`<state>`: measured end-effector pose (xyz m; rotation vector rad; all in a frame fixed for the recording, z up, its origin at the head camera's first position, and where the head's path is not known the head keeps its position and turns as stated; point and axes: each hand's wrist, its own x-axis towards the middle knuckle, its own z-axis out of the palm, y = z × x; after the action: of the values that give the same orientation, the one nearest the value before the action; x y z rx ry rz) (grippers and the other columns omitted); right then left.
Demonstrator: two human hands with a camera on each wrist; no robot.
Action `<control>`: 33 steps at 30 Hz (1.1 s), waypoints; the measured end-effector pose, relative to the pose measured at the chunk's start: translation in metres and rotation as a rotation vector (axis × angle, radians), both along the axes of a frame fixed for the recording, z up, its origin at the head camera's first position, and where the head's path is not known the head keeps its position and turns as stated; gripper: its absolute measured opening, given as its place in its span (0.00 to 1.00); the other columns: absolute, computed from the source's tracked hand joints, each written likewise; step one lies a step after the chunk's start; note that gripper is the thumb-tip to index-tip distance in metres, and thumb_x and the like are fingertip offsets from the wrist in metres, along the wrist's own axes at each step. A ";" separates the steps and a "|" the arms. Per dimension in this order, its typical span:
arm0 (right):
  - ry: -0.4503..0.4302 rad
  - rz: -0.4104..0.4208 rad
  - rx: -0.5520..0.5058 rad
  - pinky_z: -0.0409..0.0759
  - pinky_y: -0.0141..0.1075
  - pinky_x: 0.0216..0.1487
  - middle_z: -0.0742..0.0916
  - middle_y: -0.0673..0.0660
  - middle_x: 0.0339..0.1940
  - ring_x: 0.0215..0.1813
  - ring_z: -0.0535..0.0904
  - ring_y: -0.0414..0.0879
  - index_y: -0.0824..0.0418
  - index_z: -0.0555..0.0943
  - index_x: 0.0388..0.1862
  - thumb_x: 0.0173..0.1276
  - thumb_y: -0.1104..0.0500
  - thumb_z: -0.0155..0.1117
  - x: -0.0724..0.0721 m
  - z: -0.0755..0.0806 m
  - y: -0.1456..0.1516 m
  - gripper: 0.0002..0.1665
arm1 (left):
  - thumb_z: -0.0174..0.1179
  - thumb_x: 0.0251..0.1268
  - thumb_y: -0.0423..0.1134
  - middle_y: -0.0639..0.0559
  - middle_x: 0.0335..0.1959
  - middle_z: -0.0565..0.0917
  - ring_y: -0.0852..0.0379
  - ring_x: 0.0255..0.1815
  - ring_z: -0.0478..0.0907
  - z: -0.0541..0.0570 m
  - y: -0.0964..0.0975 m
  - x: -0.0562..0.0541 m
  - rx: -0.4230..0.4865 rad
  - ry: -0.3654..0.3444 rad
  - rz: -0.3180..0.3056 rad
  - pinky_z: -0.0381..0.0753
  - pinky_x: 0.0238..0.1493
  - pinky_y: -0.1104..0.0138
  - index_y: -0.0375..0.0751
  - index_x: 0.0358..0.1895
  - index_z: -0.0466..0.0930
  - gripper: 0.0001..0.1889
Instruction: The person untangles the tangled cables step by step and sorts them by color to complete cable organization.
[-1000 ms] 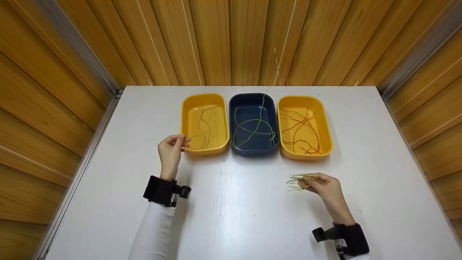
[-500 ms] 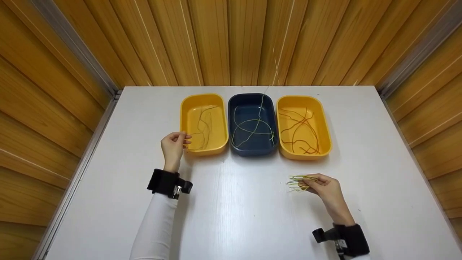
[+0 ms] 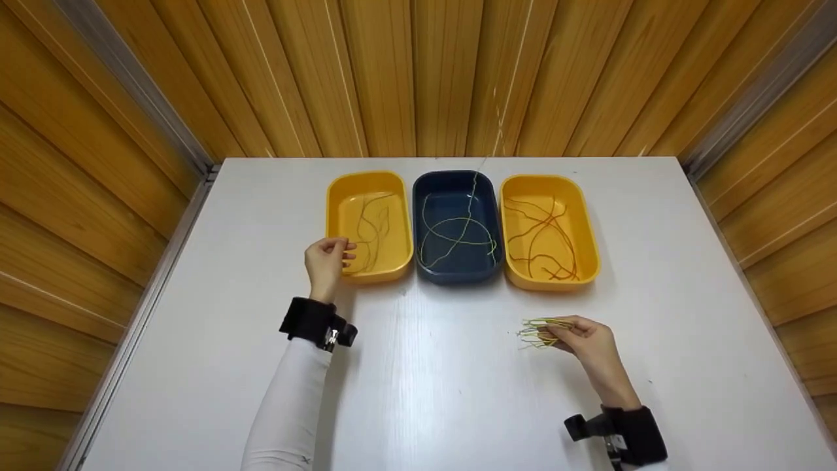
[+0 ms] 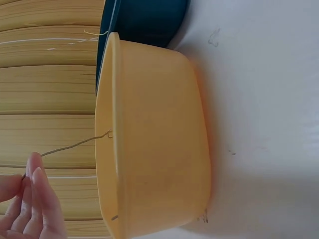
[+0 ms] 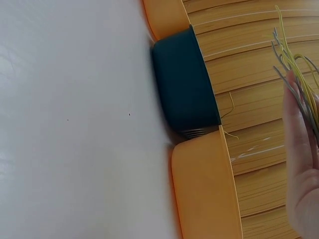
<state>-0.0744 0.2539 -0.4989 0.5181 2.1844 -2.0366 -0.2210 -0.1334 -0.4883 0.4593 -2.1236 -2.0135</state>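
My left hand (image 3: 327, 261) is over the near left corner of the left yellow bin (image 3: 379, 277). Its thumb and finger pinch a thin grey wire (image 4: 70, 148), which slants down past the bin's rim in the left wrist view. More thin greyish wires (image 3: 379, 229) lie in that bin. To the right, above the table in front of the right yellow bin (image 3: 552, 285), my right hand (image 3: 594, 341) holds a bundle of yellow and grey wires (image 5: 294, 59), their ends poking out past the fingers.
Between the yellow bins stands a dark blue bin (image 3: 458, 276) with a long yellow-green wire (image 3: 464, 218); one end rises over its back rim. Orange-red wires (image 3: 546, 224) lie in the right bin. All three bins stand side by side on a white table (image 3: 425, 392), wood-panelled walls around it.
My left hand has moved right, farther over the left yellow bin, with the grey wire shifting inside it. The right hand and its bundle stay nearly still.
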 end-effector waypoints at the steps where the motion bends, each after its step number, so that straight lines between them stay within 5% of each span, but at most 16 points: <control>1: -0.002 -0.002 -0.001 0.88 0.25 0.43 0.91 0.41 0.27 0.35 0.88 0.32 0.70 0.85 0.46 0.73 0.72 0.59 0.000 0.000 0.000 0.09 | 0.54 0.72 0.26 0.47 0.26 0.91 0.72 0.16 0.78 -0.001 0.000 0.000 -0.007 -0.006 -0.003 0.77 0.21 0.81 0.16 0.47 0.81 0.12; 5: -0.008 -0.009 -0.004 0.88 0.25 0.43 0.91 0.41 0.27 0.35 0.88 0.32 0.69 0.85 0.45 0.73 0.72 0.59 0.001 0.000 0.000 0.08 | 0.55 0.73 0.27 0.43 0.27 0.91 0.71 0.15 0.78 -0.003 0.002 0.000 -0.030 -0.028 -0.015 0.78 0.19 0.80 0.15 0.50 0.81 0.14; 17: 0.012 -0.006 -0.029 0.88 0.26 0.44 0.92 0.44 0.28 0.35 0.89 0.34 0.71 0.85 0.46 0.72 0.73 0.59 0.002 -0.001 -0.002 0.09 | 0.61 0.70 0.30 0.62 0.15 0.83 0.69 0.12 0.77 -0.004 0.002 0.004 -0.049 -0.113 -0.059 0.79 0.17 0.78 0.16 0.46 0.83 0.13; 33: 0.003 -0.003 -0.012 0.88 0.26 0.44 0.91 0.41 0.28 0.35 0.88 0.33 0.71 0.85 0.46 0.73 0.72 0.59 0.001 0.001 -0.001 0.09 | 0.63 0.68 0.29 0.63 0.14 0.79 0.71 0.11 0.75 0.001 0.002 0.010 -0.051 -0.090 -0.078 0.77 0.17 0.79 0.20 0.40 0.82 0.09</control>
<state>-0.0735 0.2528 -0.4983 0.5168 2.1726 -2.0525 -0.2108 -0.1312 -0.4870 0.4749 -2.2741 -2.0107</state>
